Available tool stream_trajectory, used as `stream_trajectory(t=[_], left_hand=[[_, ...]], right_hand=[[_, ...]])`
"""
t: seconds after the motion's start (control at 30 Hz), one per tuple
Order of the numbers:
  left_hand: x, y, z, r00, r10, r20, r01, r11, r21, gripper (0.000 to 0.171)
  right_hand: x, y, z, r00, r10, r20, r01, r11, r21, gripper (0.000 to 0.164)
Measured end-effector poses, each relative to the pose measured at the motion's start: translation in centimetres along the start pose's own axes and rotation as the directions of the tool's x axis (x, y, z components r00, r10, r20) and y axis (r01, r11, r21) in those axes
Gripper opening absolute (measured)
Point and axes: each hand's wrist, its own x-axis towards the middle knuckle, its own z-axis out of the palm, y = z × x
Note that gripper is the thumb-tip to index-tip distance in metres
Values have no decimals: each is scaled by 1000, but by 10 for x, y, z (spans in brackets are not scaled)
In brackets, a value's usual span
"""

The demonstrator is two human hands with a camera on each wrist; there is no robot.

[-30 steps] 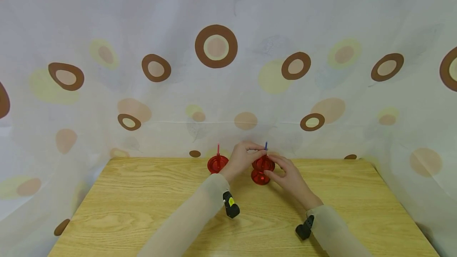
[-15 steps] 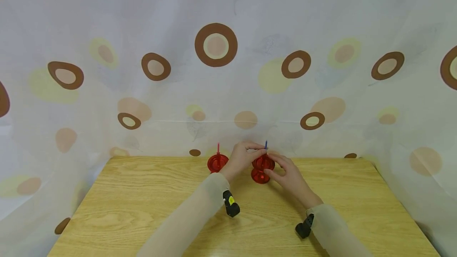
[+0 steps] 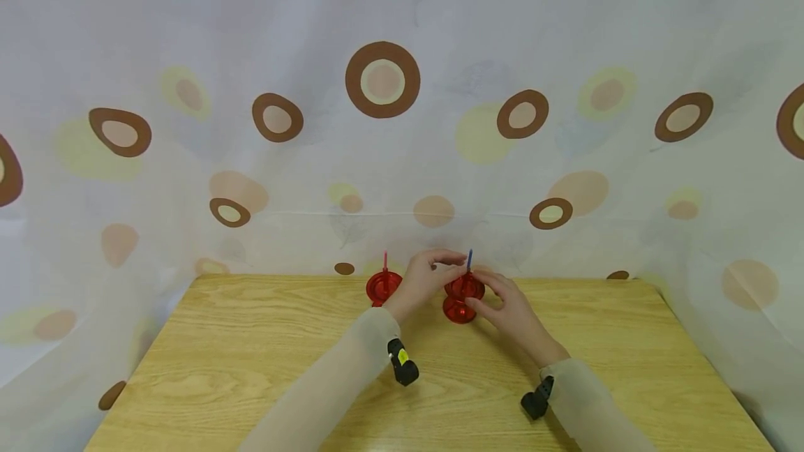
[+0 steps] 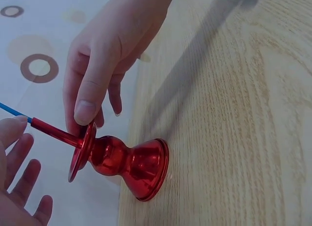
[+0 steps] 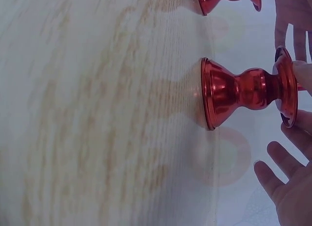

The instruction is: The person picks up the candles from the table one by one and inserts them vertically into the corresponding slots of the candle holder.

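In the head view a shiny red candle holder [image 3: 460, 311] stands upright at the table's back edge, a thin blue candle [image 3: 470, 259] rising from its tube. My right hand [image 3: 515, 312] grips the holder's dish, thumb on the near rim, as the left wrist view shows with the thumb [image 4: 87, 106] on the dish [image 4: 84, 153]. My left hand [image 3: 423, 281] is raised beside the candle, fingers spread. The tip of its thumb [image 4: 14, 126] overlaps the candle just above the tube [image 4: 53, 132] in the left wrist view. Part of the dish is hidden by the right hand.
Left of it, partly behind the left wrist, stands a second red candle holder [image 3: 382, 287] with a pink candle [image 3: 386, 261]. A patterned curtain [image 3: 301, 159] hangs right behind the wooden table [image 3: 251, 368].
The left fingers, earlier closed around the blue candle, have parted slightly, and more of the candle's lower end shows. The right hand has stayed on the holder.
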Motion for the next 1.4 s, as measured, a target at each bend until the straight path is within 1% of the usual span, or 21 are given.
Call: stream_trajectory(t=[0.2,0.37,0.53,0.63,0.83,0.93,1.07,1.2,1.3,1.4], left_hand=[[-9,2,-3,1000,12,10,-12,1000,-2,30],[-20,-1,-4,1000,27,0,-27,1000,-4,31],[-37,-1,-9,1000,-12,-18,11,999,-52,30],[-47,-3,-14,999,-23,-38,21,998,-53,30],[-63,-9,-23,998,-4,-66,2,1000,-26,28],[-72,-9,-26,998,14,-67,-17,999,-41,26],[-84,-3,-30,998,36,-44,-39,997,-63,28],[-95,2,-33,999,42,-12,-43,997,-64,29],[-103,-1,-37,999,37,-14,-37,999,-39,28],[-112,-7,-41,999,41,-23,-41,999,6,27]], right_hand=[[1,0,-2,1000,-13,-7,13,1000,7,54],[2,-3,-5,1000,-14,-22,14,1000,0,55],[0,-5,-8,1000,-12,-20,11,1000,-20,57],[-3,-4,-10,999,-34,-38,32,999,-35,55],[-11,-4,-15,994,-76,-80,69,994,-79,47],[-18,-5,-18,992,-90,-85,83,993,-87,43],[-27,-7,-23,992,-95,-83,88,992,-86,41],[-36,-9,-27,991,-103,-82,94,990,-109,39],[-41,-11,-29,988,-125,-87,111,983,-145,38],[-46,-15,-30,987,-133,-87,117,979,-164,37]])
